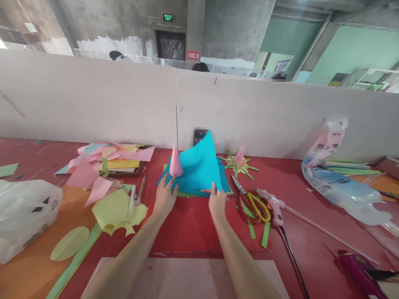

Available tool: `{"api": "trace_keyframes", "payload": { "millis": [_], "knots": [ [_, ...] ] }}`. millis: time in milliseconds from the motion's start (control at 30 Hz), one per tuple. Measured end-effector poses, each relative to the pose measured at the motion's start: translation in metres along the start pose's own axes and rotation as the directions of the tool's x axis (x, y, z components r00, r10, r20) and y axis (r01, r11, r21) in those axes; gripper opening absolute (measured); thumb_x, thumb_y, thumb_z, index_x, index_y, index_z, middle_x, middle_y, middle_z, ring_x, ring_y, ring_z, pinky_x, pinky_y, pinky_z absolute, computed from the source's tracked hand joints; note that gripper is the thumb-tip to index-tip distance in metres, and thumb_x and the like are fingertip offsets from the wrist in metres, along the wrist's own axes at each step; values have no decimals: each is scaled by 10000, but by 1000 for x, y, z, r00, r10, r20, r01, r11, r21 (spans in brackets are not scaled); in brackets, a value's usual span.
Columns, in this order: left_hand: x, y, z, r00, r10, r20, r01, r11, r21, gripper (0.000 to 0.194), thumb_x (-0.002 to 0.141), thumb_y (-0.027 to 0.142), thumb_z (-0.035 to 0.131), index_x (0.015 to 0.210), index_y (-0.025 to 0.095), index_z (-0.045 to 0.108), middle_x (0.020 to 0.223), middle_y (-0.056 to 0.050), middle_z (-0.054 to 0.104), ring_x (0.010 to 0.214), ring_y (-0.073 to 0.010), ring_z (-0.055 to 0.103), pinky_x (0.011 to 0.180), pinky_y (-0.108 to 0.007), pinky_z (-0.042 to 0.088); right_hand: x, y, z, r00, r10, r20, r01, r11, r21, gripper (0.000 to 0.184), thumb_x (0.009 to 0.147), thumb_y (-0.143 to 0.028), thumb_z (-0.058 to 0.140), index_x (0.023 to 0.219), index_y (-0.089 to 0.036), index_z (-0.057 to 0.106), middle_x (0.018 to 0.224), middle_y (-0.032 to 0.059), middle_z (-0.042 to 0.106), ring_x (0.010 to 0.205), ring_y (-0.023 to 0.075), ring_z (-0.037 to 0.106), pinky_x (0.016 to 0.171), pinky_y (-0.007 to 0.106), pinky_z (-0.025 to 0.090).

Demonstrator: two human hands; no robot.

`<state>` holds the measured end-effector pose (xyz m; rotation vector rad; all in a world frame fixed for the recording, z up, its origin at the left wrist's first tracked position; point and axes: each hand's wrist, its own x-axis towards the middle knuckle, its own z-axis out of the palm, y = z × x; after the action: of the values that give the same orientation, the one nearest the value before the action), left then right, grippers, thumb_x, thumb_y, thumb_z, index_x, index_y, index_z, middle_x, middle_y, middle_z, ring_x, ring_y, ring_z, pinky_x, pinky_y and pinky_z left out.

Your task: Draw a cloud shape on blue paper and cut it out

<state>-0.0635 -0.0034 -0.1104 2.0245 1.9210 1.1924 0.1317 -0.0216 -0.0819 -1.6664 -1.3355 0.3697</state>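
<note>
A bright blue sheet of paper (199, 160) lies in front of me, its far right corner curling upward. My right hand (217, 202) grips the sheet's near right edge, thumb on top. My left hand (166, 194) has its fingers spread at the near left edge of the sheet, fingertips close to the base of a pink paper cone (175, 162). The cone stands upright at the sheet's left side; whether the fingers touch it I cannot tell. Beyond my right hand, a second pink cone (240, 155) stands on a green star-shaped paper piece (233, 164).
Scissors with red and yellow handles (258, 206) and a pink glue gun (274, 205) with a cord lie on the right. Further right is a plastic bag (346, 195). Paper scraps (118, 207) and a white bag (29, 216) cover the left. A white partition (118, 99) stands behind.
</note>
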Motion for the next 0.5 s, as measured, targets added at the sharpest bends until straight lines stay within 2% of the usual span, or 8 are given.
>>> {"api": "trace_keyframes", "payload": {
  "millis": [200,300,500],
  "knots": [
    [-1,2,-1,998,-5,69,1,998,62,445,876,413,386,1215,173,547,1401,-158,369,1258,-330,373,987,-519,343,-1,0,1,999,44,21,-46,993,111,590,914,-476,221,1120,-86,612,805,146,711,742,238,652,683,305,445],
    [-3,2,0,999,6,54,-10,998,70,421,872,417,397,1186,197,569,1382,-140,404,1243,-329,395,976,-524,352,-2,0,1,997,70,23,-73,981,179,567,911,-473,231,1122,-111,613,923,148,701,782,224,660,702,293,453],
    [-4,4,-1,999,30,43,-33,998,57,398,870,392,415,1175,194,576,1372,-145,416,1223,-320,422,973,-518,359,-3,-1,-2,990,135,-43,-124,971,206,598,902,-508,206,1125,-134,617,984,152,687,914,232,634,797,315,433]
  ]
}}
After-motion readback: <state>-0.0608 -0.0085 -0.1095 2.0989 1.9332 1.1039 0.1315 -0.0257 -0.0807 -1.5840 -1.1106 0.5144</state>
